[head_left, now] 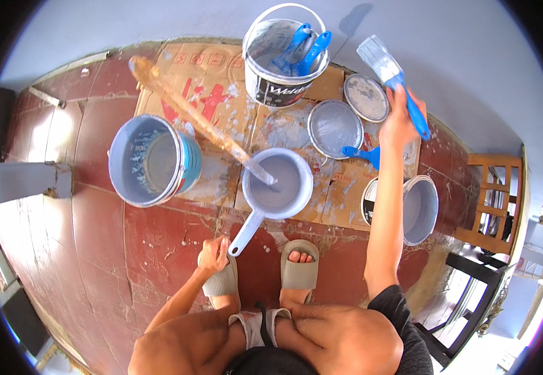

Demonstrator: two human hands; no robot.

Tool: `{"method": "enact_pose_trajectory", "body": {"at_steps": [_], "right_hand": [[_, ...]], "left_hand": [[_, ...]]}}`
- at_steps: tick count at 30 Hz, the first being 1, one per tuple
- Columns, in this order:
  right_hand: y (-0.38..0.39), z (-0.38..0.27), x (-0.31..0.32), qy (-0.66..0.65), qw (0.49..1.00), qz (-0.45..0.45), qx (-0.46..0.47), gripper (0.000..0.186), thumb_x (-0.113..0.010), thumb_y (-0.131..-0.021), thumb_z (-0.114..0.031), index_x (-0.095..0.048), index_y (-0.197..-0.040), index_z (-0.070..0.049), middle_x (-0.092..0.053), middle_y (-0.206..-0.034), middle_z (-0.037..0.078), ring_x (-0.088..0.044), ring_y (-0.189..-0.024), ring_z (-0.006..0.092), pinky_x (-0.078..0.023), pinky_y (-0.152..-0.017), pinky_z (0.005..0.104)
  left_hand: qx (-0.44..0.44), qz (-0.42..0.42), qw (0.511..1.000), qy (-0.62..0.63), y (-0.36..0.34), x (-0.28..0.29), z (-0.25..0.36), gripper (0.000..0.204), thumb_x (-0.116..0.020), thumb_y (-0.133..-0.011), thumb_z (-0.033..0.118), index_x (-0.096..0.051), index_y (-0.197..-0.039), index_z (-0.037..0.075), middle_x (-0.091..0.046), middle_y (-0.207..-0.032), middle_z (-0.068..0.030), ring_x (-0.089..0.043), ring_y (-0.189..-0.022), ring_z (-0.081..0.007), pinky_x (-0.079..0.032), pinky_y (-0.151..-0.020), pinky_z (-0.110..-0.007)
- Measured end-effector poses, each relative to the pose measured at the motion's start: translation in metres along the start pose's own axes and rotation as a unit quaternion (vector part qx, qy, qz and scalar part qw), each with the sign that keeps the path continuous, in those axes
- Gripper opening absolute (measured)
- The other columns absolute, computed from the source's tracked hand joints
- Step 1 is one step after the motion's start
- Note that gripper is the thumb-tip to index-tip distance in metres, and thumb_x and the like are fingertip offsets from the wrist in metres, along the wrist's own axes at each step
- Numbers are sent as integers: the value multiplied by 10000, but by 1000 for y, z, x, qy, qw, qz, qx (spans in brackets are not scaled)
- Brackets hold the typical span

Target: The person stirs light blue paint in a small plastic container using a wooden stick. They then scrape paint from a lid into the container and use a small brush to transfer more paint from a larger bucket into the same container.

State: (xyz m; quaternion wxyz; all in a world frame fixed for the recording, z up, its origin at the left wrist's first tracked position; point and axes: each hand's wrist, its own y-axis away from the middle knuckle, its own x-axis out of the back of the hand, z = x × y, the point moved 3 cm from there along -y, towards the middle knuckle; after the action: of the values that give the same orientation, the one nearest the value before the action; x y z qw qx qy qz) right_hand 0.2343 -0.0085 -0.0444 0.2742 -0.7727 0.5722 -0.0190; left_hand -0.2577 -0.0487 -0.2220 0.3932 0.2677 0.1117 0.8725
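My right hand (397,117), at the end of an outstretched arm, grips a paintbrush (380,59) with a blue handle. Its bristles point up and left, near the wall, and are coated in pale paint. Below, a pale blue long-handled dipper (279,203) stands on the cardboard with grey-blue paint inside. A paint-stained wooden stick (199,119) leans in it, its lower end in the paint. My left hand (214,255) is curled closed above my left sandal, just beside the end of the dipper's handle; nothing shows in its fingers.
Paint-smeared cardboard (218,178) covers red floor tiles. Around the dipper are an open bucket (187,165), a handled bucket (277,90) holding blue-handled tools, two round lids (335,129), a blue-handled tool (362,154) and a tipped bucket (430,212). A wooden rack (493,234) stands right; a blue-grey wall (446,56) rises behind.
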Motion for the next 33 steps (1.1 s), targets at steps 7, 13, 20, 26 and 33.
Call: {"method": "enact_pose_trajectory", "body": {"at_steps": [7, 13, 20, 26, 33], "right_hand": [[-46, 34, -45, 309, 847, -210, 377, 148, -741, -772, 29, -623, -853, -10, -695, -989, 122, -706, -848, 246, -580, -703, 322], [-50, 20, -58, 353, 763, -245, 483, 136, -704, -772, 22, -632, -874, -33, -657, -1034, 54, -657, -1023, 264, -570, -791, 364], [-58, 58, -63, 377, 767, -280, 438, 159, -714, -752, 33, -635, -871, -38, -651, -939, 69, -650, -1024, 275, -545, -798, 386], [-37, 88, -47, 406, 769, -332, 366, 136, -691, -776, 2, -637, -893, -39, -622, -895, 76, -642, -996, 281, -550, -767, 391], [-52, 40, -68, 343, 775, -249, 469, 171, -675, -761, 10, -654, -921, -45, -607, -887, 54, -632, -1025, 273, -561, -757, 373]], "left_hand": [[-21, 5, 999, -28, -1, -2, -6, 339, -435, -971, 258, -590, -768, 35, -552, -585, -165, -580, -517, -325, -444, -526, -412], [-10, 8, 1000, -2, 0, -2, -4, 289, -477, -950, 224, -592, -761, 39, -540, -548, -117, -564, -461, -274, -436, -495, -376], [-64, -5, 998, 4, -1, -5, -21, 336, -508, -946, 279, -584, -741, 23, -540, -506, -45, -579, -441, -152, -420, -435, -270], [-40, -2, 999, 18, -3, -5, -9, 291, -534, -929, 276, -618, -746, 65, -491, -478, -57, -536, -435, -232, -413, -466, -332], [-64, -4, 998, 15, -2, -4, -17, 414, -499, -966, 342, -570, -724, 14, -545, -501, -16, -586, -436, -101, -416, -416, -235]]}}
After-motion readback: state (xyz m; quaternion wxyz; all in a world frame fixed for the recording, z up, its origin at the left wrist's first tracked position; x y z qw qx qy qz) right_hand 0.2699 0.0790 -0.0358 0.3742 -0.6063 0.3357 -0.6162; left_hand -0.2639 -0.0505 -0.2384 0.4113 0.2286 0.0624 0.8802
